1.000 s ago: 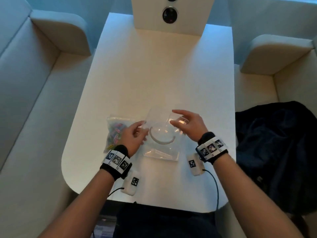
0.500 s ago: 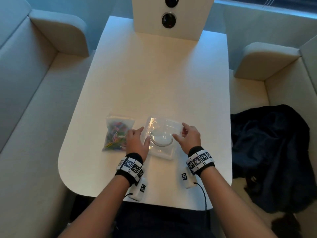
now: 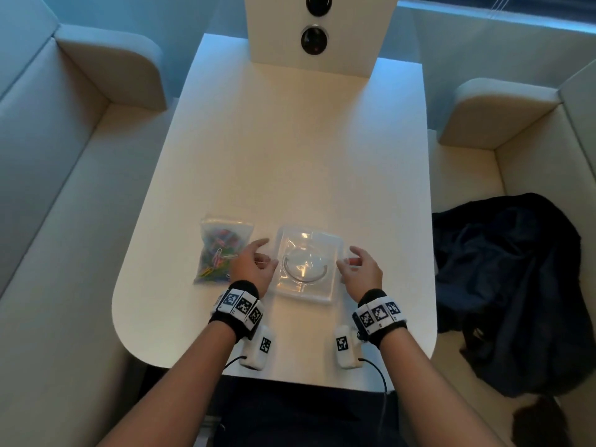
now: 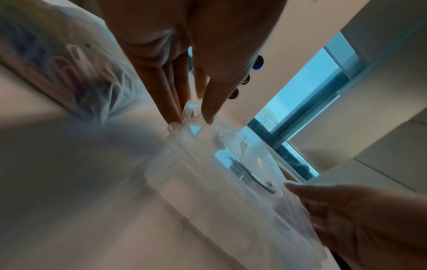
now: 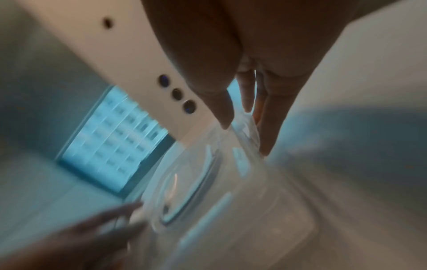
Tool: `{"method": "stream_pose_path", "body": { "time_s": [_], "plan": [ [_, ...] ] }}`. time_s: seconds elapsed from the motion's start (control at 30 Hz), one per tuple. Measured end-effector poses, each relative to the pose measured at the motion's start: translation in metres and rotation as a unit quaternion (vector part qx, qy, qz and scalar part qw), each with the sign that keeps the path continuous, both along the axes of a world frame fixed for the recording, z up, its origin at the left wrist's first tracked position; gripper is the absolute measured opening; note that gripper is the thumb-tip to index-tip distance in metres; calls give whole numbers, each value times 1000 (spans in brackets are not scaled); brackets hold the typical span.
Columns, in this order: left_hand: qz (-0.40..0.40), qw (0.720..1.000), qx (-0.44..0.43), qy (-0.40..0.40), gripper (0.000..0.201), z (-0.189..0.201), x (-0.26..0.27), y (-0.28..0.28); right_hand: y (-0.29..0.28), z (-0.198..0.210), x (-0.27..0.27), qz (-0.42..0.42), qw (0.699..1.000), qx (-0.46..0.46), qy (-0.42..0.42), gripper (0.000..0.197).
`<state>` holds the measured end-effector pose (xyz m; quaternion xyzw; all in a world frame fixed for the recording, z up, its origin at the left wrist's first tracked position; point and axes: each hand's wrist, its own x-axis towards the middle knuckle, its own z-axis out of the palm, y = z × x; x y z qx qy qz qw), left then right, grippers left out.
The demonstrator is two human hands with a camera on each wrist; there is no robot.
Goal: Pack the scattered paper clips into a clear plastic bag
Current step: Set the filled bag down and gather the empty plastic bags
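Note:
A clear zip bag (image 3: 222, 250) filled with coloured paper clips lies on the white table (image 3: 300, 162), left of centre; it shows blurred in the left wrist view (image 4: 76, 73). Right of it sits a clear plastic box (image 3: 306, 262) with a round moulded lid (image 4: 242, 164) (image 5: 208, 182). My left hand (image 3: 267, 253) (image 4: 191, 117) hovers at the box's left edge, between box and bag, fingers loose. My right hand (image 3: 350, 256) (image 5: 245, 138) is at the box's right edge, thumb tip by the rim. Neither hand grips anything.
A dark jacket (image 3: 503, 285) lies on the bench to the right. A white upright panel (image 3: 317, 30) with round sockets stands at the table's far end. Pale benches flank the table. Two white tagged camera modules (image 3: 258, 348) (image 3: 346, 346) sit under my wrists near the front edge.
The clear box, held tilted above the table a second ago, now lies flat on it. Both hands have loosened and drawn slightly off its sides.

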<state>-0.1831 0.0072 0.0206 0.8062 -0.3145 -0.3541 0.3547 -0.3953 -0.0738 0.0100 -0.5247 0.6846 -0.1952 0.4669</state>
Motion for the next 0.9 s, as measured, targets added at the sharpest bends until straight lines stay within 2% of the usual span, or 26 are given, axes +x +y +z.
{"method": "stream_pose_path", "body": {
  "time_s": [0.07, 0.13, 0.3, 0.43, 0.6, 0.73, 0.8, 0.83, 0.9],
  "plan": [
    [26, 999, 11, 26, 47, 1, 1, 0, 3, -4, -7, -47, 998, 23, -45, 28],
    [27, 999, 31, 21, 39, 1, 1, -1, 9, -8, -10, -58, 995, 23, -76, 19],
    [-23, 998, 33, -55, 33, 0, -9, 0, 18, -7, -15, -84, 985, 34, -149, 29],
    [-63, 993, 22, -98, 29, -1, -15, 4, 12, 0, -13, -95, 992, 2, -83, 30],
    [-69, 993, 25, -95, 31, -1, -15, 4, 8, 13, 1, -13, 995, -79, 63, 19],
    [-82, 991, 47, -90, 36, 7, -15, 5, 2, 27, 8, 40, 989, -60, 133, 19],
    [-107, 988, 69, -83, 40, 14, -8, 4, -10, 41, 11, 101, 977, -7, 187, 25],
    [-126, 985, 80, -83, 40, 18, -4, 8, -22, 54, 15, 129, 972, 7, 197, 35],
    [-168, 977, 104, -77, 29, 24, 4, 35, -50, 102, 25, 160, 977, -34, 134, 51]
  ]
}}
